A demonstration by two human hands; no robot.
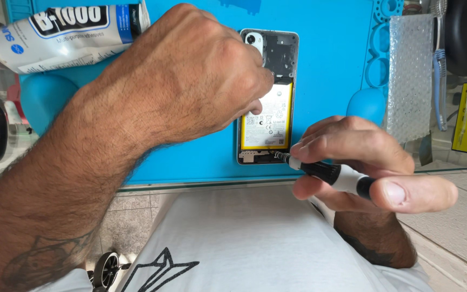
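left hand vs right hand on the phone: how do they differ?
The left hand lies knuckles-up over the opened phone, fingers pressing on its upper half; the right hand sits off the lower right corner. The left holds no tool; the right grips a black-and-white screwdriver, tip at the phone's bottom edge. Both are bare and work over the blue mat.

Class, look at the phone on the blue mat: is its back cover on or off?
Off: the phone lies with its battery and inner parts exposed.
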